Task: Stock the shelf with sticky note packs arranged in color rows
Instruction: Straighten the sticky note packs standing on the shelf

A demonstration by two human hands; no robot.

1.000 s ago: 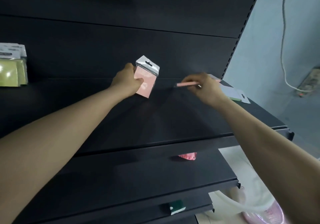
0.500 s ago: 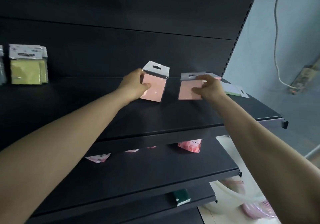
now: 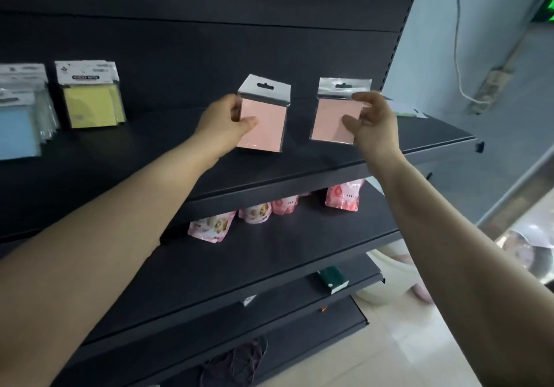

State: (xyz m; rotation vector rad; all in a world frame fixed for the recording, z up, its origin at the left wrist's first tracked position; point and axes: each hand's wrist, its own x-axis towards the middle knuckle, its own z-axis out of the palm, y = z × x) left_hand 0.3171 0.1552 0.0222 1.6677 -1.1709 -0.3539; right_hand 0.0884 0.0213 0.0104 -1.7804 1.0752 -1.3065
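My left hand [image 3: 223,121] grips a pink sticky note pack [image 3: 265,124] by its left edge, holding it upright over the black shelf [image 3: 299,168]. My right hand [image 3: 370,123] pinches a second pink pack [image 3: 331,123] at its right side, upright and level with the first. A gap of shelf separates the two packs. Further left stand a row of yellow packs [image 3: 91,102] and a row of blue packs [image 3: 21,120], both leaning against the back panel.
A few flat packs [image 3: 404,109] lie at the shelf's right end behind my right hand. Pink snack pouches [image 3: 260,211] line the shelf below. A green box [image 3: 332,278] sits lower down. Right of the unit is a wall with a cable and tiled floor.
My right hand has turned its pink pack from flat to upright beside the left pack. The view has shifted left and down, bringing the yellow and blue rows into sight.
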